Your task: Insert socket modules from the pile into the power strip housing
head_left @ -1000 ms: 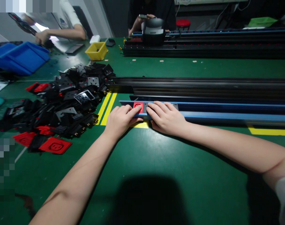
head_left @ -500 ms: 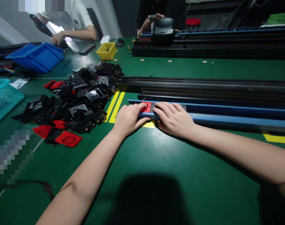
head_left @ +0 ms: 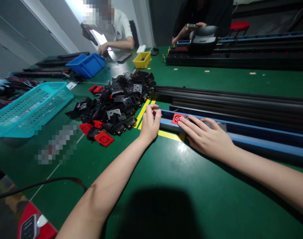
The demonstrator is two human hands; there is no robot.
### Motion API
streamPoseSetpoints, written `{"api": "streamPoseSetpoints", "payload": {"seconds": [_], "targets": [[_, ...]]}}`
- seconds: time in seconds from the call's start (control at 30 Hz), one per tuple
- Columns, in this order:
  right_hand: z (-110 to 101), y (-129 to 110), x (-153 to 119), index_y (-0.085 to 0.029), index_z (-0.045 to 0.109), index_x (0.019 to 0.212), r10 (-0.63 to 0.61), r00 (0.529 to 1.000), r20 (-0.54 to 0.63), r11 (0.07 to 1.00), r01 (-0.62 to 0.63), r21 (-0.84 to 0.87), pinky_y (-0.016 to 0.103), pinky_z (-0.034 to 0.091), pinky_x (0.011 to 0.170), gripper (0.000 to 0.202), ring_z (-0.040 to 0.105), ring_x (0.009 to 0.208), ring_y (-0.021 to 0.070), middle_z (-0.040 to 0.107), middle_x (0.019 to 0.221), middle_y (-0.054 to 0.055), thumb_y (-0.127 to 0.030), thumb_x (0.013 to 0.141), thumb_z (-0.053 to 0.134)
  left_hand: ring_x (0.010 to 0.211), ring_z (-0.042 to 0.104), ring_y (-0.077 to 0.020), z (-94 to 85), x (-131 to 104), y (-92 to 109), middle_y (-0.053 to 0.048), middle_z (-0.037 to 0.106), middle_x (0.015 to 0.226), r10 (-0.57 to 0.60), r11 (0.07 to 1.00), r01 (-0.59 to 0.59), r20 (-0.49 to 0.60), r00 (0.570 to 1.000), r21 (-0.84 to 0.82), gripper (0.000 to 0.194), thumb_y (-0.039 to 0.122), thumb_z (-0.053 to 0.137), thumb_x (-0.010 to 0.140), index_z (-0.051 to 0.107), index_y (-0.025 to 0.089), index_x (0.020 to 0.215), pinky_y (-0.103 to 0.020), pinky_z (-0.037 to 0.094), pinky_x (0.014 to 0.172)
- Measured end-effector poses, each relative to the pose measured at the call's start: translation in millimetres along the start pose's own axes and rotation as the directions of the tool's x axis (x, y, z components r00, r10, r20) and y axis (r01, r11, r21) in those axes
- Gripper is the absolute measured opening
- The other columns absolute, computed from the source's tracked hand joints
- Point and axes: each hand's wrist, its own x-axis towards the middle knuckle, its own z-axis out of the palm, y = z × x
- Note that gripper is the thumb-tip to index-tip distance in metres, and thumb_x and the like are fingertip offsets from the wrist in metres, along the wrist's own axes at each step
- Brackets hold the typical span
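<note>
The right hand [head_left: 207, 137] lies palm down, fingers spread slightly, across the blue rail [head_left: 253, 141], fingertips at the red socket module [head_left: 178, 119] seated near its left end. The left hand [head_left: 151, 122] is half curled at that end, its grip unclear. The white shirt [head_left: 122, 28] bears a small, unreadable logo.
</note>
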Motion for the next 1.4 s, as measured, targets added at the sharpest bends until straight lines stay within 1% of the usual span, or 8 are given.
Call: {"api": "streamPoseSetpoints", "payload": {"seconds": [0.27, 0.4, 0.57, 0.73, 0.9, 1.03, 1.2, 1.4], "targets": [[6, 0, -5, -0.01, 0.059, 0.14, 0.097, 0.991, -0.089, 0.993, -0.102, -0.055, 0.045, 0.042, 0.095, 0.051, 0.064, 0.113, 0.0329, 0.067, 0.135, 0.019, -0.03, 0.093, 0.06, 0.096, 0.067, -0.0225, 0.8, 0, 9, -0.008, 0.07, 0.105, -0.004, 0.966, -0.007, 0.042, 0.999, 0.258, 0.016, 0.029, 0.047, 0.099, 0.051, 0.021, 0.112, -0.041, 0.046, 0.094], [7, 0, -6, -0.011, 0.048, 0.151, 0.11, 0.99, -0.09, 0.994, -0.109, 0.018, 0.046, 0.042, 0.096, 0.063, 0.063, 0.121, 0.0347, 0.064, 0.141, 0.02, -0.029, 0.093, 0.061, 0.109, 0.064, -0.026, 1.8, -3, 14, -0.01, 0.07, 0.113, -0.028, 0.924, 0.005, 0.056, 0.998, 0.383, 0.02, 0.029, 0.042, 0.101, 0.053, 0.02, 0.116, -0.043, 0.04, 0.099], [7, 2, -5, -0.012, 0.031, 0.162, 0.042, 0.997, -0.065, 0.997, -0.038, 0.068, 0.045, 0.042, 0.103, 0.073, 0.052, 0.141, 0.0324, 0.046, 0.16, 0.015, -0.024, 0.095, 0.058, 0.115, 0.059, -0.0289, 3.7, -7, 20, -0.012, 0.069, 0.118, -0.039, 0.884, 0.029, 0.013, 0.999, 0.466, 0.025, 0.032, 0.041, 0.101, 0.057, 0.021, 0.117, -0.052, 0.033, 0.107], [7, 3, -3, -0.009, 0.032, 0.161, 0.017, 0.999, -0.047, 0.998, -0.015, 0.056, 0.045, 0.046, 0.1, 0.072, 0.053, 0.14, 0.032, 0.045, 0.159, 0.016, -0.025, 0.096, 0.058, 0.119, 0.056, -0.0308, 4.4, -9, 24, -0.011, 0.069, 0.113, -0.076, 0.859, 0.066, -0.002, 0.997, 0.508, 0.029, 0.032, 0.039, 0.101, 0.059, 0.023, 0.12, -0.067, 0.016, 0.118], [5, 2, -2, -0.01, 0.032, 0.161, 0.032, 0.999, -0.044, 0.997, -0.029, 0.071, 0.045, 0.047, 0.099, 0.071, 0.054, 0.139, 0.0327, 0.047, 0.158, 0.016, -0.025, 0.096, 0.057, 0.124, 0.054, -0.0317, 5.2, -10, 24, -0.011, 0.069, 0.112, -0.04, 0.847, 0.043, -0.017, 0.999, 0.529, 0.029, 0.032, 0.041, 0.1, 0.06, 0.024, 0.121, -0.07, 0.008, 0.122], [4, 2, -1, -0.01, 0.035, 0.16, 0.04, 0.999, -0.032, 0.997, -0.037, 0.073, 0.045, 0.046, 0.1, 0.068, 0.055, 0.139, 0.033, 0.047, 0.157, 0.017, -0.024, 0.096, 0.057, 0.139, 0.043, -0.0389, 7.0, -11, 25, -0.015, 0.067, 0.121, -0.058, 0.827, 0.073, -0.045, 0.997, 0.557, 0.029, 0.034, 0.044, 0.099, 0.062, 0.023, 0.119, -0.075, 0.015, 0.117], [3, 1, -1, -0.008, 0.043, 0.155, 0.034, 0.999, -0.031, 0.999, -0.033, 0.036, 0.044, 0.045, 0.1, 0.061, 0.055, 0.138, 0.0322, 0.048, 0.157, 0.017, -0.025, 0.097, 0.056, 0.119, 0.055, -0.0367, 7.2, -11, 27, -0.016, 0.068, 0.112, -0.093, 0.78, 0.097, -0.039, 0.995, 0.618, 0.029, 0.037, 0.04, 0.101, 0.064, 0.02, 0.104, -0.077, 0.017, 0.113], [3, 0, -1, -0.007, 0.046, 0.153, 0.034, 0.999, -0.025, 0.999, -0.033, 0.014, 0.043, 0.043, 0.101, 0.058, 0.055, 0.138, 0.0309, 0.049, 0.157, 0.016, -0.026, 0.098, 0.056, 0.104, 0.06, -0.0318, 3.2, -6, 17, -0.014, 0.069, 0.103, -0.038, 0.797, 0.007, 0.037, 0.999, 0.604, 0.031, 0.037, 0.038, 0.101, 0.062, 0.018, 0.102, -0.056, 0.037, 0.104]]}}
